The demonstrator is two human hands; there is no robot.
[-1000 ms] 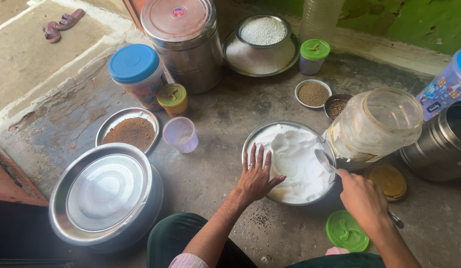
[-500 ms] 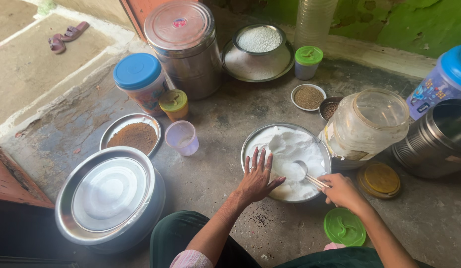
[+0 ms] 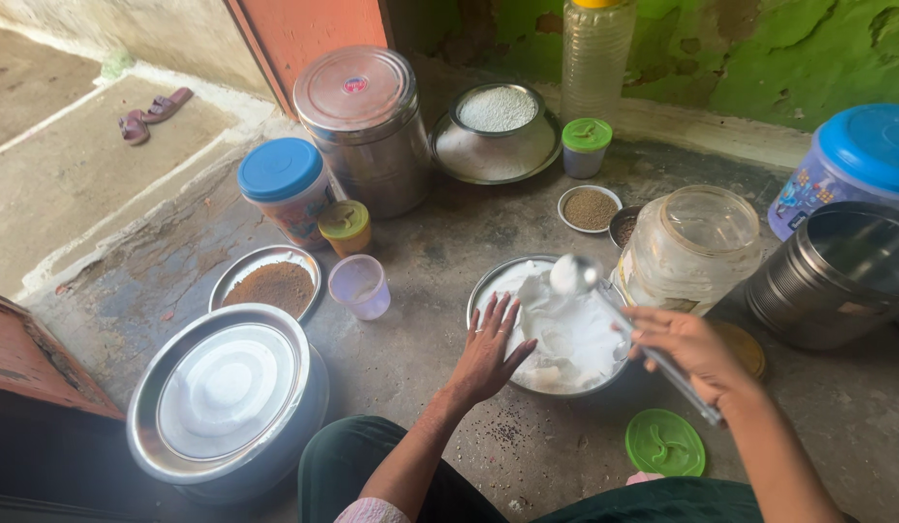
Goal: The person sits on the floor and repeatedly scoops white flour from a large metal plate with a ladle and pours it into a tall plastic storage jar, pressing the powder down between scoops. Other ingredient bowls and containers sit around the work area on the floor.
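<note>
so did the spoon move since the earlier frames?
Yes. The spoon in the right hand went from low in the white powder to lifted, loaded, toward the steel plate's far rim.

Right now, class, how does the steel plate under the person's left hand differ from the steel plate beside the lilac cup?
The plate of white flour is larger and heaped with white powder; the plate of brown powder holds a low brown mound. The left hand rests on the first; nothing touches the second. Both are round steel plates on the floor.

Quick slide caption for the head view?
Right hand lifts a heaped spoon above a steel plate of white flour; left hand steadies its rim.
</note>
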